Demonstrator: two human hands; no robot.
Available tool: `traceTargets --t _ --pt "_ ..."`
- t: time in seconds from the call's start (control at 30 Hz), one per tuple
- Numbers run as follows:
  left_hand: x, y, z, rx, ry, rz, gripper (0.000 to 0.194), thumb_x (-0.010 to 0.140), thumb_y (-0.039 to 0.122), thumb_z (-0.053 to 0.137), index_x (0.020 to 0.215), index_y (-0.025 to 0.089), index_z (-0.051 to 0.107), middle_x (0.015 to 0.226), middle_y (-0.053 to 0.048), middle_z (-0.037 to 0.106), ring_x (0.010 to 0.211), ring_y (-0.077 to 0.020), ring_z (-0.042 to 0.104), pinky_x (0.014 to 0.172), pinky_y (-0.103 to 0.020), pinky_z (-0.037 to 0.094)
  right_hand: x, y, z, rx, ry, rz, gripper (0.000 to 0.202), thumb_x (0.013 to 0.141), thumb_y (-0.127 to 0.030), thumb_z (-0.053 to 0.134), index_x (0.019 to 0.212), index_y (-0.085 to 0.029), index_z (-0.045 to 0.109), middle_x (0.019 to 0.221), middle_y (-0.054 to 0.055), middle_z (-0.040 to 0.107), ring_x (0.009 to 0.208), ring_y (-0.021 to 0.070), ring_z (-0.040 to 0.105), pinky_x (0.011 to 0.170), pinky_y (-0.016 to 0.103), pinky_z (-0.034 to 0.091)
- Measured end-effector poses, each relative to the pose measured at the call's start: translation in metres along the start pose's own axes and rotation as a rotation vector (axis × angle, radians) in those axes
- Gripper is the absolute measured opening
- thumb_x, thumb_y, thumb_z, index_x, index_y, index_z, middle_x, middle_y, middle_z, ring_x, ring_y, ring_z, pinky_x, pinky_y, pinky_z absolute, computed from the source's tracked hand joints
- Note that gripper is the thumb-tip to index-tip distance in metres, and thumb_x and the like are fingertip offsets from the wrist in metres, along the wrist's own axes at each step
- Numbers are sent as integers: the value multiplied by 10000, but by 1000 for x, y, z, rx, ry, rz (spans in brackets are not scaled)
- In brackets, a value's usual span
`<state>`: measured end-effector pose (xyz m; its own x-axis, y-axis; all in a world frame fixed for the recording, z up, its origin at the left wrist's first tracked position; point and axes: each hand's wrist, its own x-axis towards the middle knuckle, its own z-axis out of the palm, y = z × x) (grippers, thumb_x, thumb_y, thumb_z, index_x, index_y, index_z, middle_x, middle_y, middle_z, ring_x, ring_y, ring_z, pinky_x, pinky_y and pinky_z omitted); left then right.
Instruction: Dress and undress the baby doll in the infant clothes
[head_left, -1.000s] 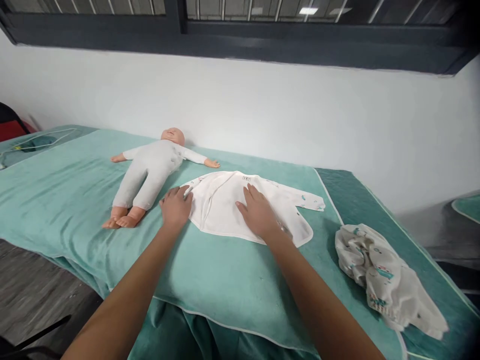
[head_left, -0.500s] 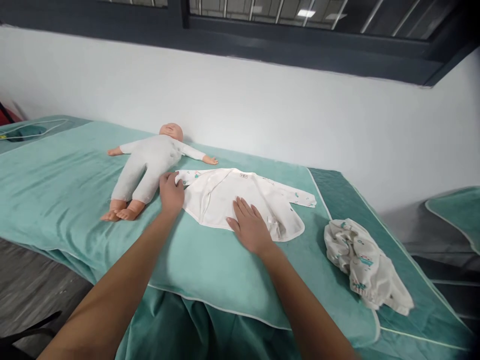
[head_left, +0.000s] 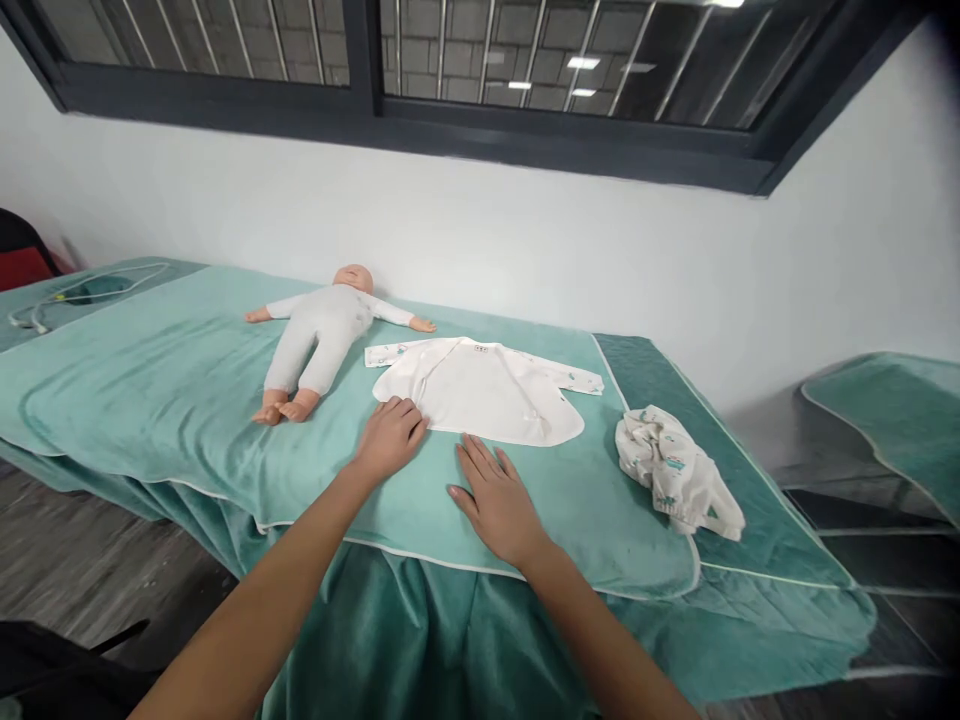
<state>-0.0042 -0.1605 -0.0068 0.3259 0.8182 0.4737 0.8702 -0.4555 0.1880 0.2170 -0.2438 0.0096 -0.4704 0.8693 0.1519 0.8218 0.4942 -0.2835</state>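
A white baby shirt with small printed sleeves lies spread open on the green bed cover. My left hand is at its lower left hem, fingers curled down onto the edge, closed on the cloth. Flat on the cover, just below the middle of the hem, rests my right hand, its fingers stretched and the thumb apart. Up and to the left of the shirt, a baby doll in a white bodysuit lies on its back with arms spread.
A crumpled printed baby garment lies to the right of the shirt. The green cover drapes over the bed's front edge. A white cord lies at the far left. Behind the bed stand a white wall and a dark-framed barred window.
My left hand has moved from the shirt's left sleeve to its lower hem. My right hand has slid down off the shirt onto the cover. The view has shifted.
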Motion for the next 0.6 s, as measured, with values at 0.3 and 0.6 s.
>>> traceTargets --t 0.3,0.6 --pt "-25 -41 -31 -93 91 -131 270 992 326 419 899 205 641 954 -86 663 947 -246 577 886 -391 439 15 -6 -31 388 26 163 635 975 -517 427 1520 -192 401 1602 93 356 1495 241 318 1232 474 272" --pt "-12 -184 -76 -175 273 -599 460 881 356 528 1290 153 584 1419 -176 519 1309 -324 492 1093 -464 396 271 -37 -6 487 154 215 551 940 -400 470 1432 -153 458 1519 130 477 1408 266 445 1175 429 344"
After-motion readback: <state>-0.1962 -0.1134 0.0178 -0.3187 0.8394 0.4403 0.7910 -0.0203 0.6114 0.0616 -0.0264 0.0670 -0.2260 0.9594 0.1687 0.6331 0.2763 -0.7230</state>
